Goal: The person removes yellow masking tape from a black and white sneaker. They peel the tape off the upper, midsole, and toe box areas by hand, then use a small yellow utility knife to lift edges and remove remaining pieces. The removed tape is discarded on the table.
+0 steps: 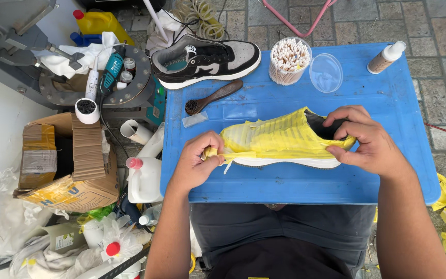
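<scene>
- Sneaker (280, 139): lies on its side across the middle of the frame, on the blue table top (285, 181), toe toward frame left, heel toward frame right.
- Upper almost wholly wrapped in yellow masking tape (272, 135), laid in overlapping, wrinkled strips.
- White sole edge (285, 162) left bare, showing as a long pale band along the lower side.
- Dark collar opening (320, 125) uncovered at the heel end, upper right of the shoe.
- A loose tape end (228, 155) sticks out at the toe, lower left of the shoe, crumpled and partly lifted off.
</scene>
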